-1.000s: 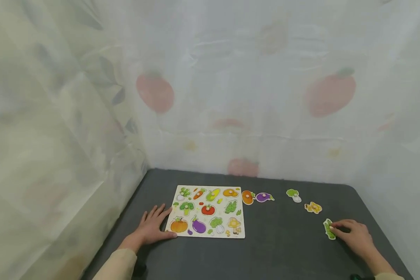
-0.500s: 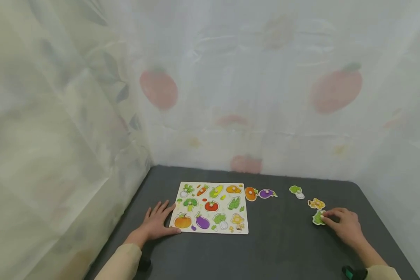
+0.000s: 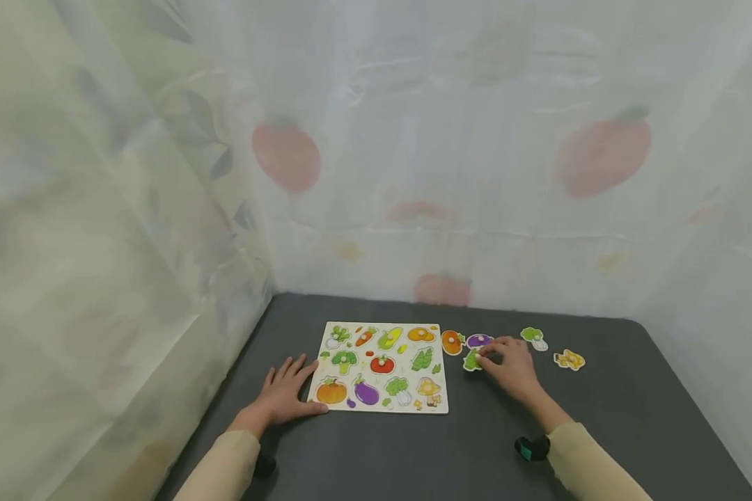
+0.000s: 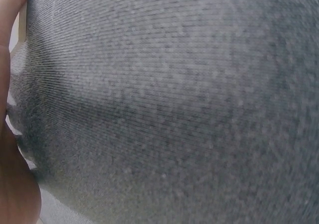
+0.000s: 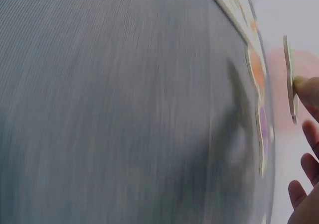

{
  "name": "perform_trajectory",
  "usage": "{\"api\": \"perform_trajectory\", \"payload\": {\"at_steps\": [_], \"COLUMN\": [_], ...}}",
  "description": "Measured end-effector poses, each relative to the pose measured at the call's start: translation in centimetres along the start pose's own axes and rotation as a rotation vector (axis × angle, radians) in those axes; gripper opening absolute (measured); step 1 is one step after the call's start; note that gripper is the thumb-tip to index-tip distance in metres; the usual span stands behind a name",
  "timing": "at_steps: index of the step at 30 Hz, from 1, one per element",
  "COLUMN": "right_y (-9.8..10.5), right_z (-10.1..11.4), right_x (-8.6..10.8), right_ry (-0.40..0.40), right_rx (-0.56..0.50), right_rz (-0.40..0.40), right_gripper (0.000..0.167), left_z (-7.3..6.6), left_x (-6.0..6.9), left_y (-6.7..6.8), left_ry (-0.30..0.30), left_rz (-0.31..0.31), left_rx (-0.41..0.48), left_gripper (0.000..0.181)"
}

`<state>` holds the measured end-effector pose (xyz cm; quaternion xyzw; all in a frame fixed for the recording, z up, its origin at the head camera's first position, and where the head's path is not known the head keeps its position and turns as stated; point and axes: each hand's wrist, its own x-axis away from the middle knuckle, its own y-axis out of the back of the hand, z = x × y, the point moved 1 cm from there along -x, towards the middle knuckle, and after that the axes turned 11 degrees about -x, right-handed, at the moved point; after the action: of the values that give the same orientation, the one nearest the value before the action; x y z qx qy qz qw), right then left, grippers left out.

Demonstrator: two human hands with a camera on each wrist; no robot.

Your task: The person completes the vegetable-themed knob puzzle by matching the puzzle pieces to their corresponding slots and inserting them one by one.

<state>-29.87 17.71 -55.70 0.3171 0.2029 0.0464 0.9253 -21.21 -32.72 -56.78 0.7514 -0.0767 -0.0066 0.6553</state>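
Head view has the two hands well apart over the dark table (image 3: 413,459). At left, the left hand (image 3: 280,401) lies with fingers spread and straight, its thumb at the near left corner of the vegetable board (image 3: 376,408) and its fingertips along the left edge; this placing probably keeps the board from sliding. The left wrist view adds little, showing mostly tabletop, part of the hand and a sliver of the board's edge.

To the right of the board, the right hand (image 3: 512,367) pinches the green pea piece (image 3: 472,360). The fingertips meet near its middle, presumably because a small knob there offers the easiest hold and leaves the outline free. The right wrist view shows the piece edge-on, raised off the table.

In the head view it appears just on the near side of the purple eggplant piece (image 3: 479,339), partly hidden by the hand. The orange pumpkin piece (image 3: 452,342) lies between eggplant and board, close against the far right edge; whether it touches cannot be told. Farther right lie the cabbage piece (image 3: 535,339) and, nearer, the yellow mushroom piece (image 3: 569,360), both picture side up, apparently so each can be recognised.
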Motion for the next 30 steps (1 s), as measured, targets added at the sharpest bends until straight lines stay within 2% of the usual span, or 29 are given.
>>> {"api": "perform_trajectory", "payload": {"at_steps": [3, 6, 10, 16, 23, 30], "right_y": [-2.0, -3.7, -5.6, -8.2, -9.6, -10.3], "right_z": [1.2, 2.3, 3.6, 4.7, 5.5, 5.3], "right_x": [-0.9, -1.5, -2.3, -3.1, -3.4, -3.6], "right_ry": [-0.063, -0.081, -0.060, -0.031, -0.040, -0.062], "right_rx": [0.011, 0.016, 0.032, 0.091, 0.113, 0.140], "right_rz": [0.026, 0.039, 0.046, 0.069, 0.073, 0.087], "right_gripper": [0.013, 0.013, 0.011, 0.009, 0.009, 0.010], "left_z": [-0.1, -0.1, -0.3, -0.9, -1.4, -1.4], "left_x": [-0.2, -0.2, -0.2, -0.4, -0.8, -0.6], "left_y": [-0.3, -0.3, 0.1, 1.1, 1.9, 1.8], "left_ry": [-0.005, -0.002, 0.012, 0.042, 0.070, 0.063], "left_rz": [-0.013, -0.013, 0.003, 0.059, 0.109, 0.091], "left_rx": [0.013, 0.014, -0.004, -0.027, -0.004, 0.004], "left_gripper": [0.112, 0.112, 0.112, 0.115, 0.116, 0.115]}}
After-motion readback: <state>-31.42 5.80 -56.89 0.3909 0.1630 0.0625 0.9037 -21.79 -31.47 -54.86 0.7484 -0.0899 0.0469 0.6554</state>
